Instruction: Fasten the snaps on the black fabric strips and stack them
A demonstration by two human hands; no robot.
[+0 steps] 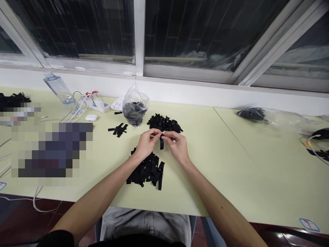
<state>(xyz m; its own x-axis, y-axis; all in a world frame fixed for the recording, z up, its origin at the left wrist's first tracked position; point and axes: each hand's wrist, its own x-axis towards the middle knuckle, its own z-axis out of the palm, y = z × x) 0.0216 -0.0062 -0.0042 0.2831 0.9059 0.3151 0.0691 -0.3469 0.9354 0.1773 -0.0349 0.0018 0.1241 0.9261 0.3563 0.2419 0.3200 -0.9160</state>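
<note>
Worktop: pale yellow. On it, pile of black strips nearest the person; clear bag farther back. Left hand and right hand: fingers of both pinching one short black strip, just beyond the pile.

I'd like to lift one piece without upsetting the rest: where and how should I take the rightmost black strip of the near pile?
Probably best pinch the rightmost black strip at its near end, coming from the right. It is long and narrow, and that end juts past the near pile, with tabletop on its right.
</note>
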